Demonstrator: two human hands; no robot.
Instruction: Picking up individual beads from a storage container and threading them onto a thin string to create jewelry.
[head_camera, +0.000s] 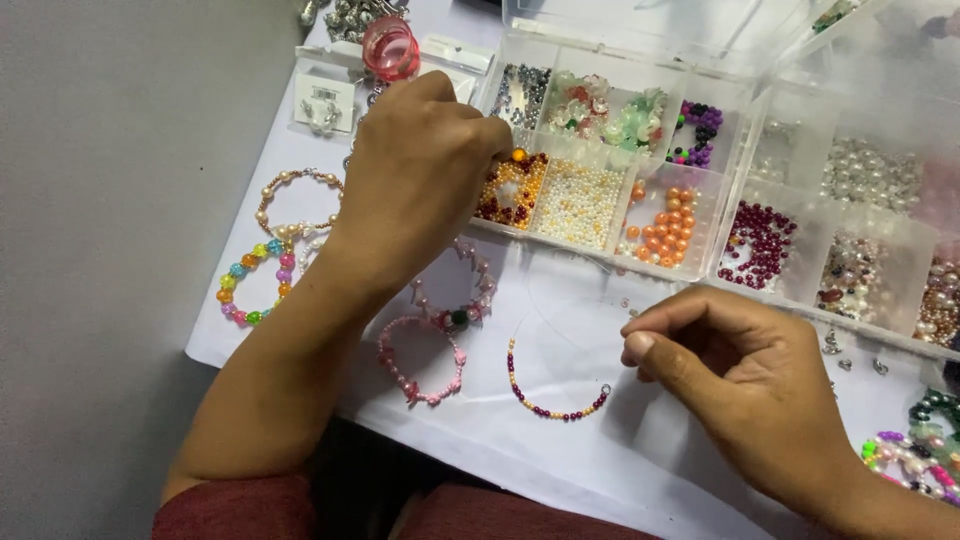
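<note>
Across upper right of frame: clear plastic bead organiser (745, 190), hard glossy walls, compartments of round beads. White cloth (560, 440) below, soft, matte. Centre: left hand (420, 180) over red-and-gold bead compartment (510, 195), fingertips pinched shut on small glossy orange bead (518, 155). Lower right: right hand (745, 385), thumb and forefinger pressed together, apparently on thin clear cord (545, 300), hard to see. Lower centre: half-strung bead strand (550, 400), tiny beads, metal ring at end. Judgement: keep cord taut, lift bead straight up, steady pinch.
</note>
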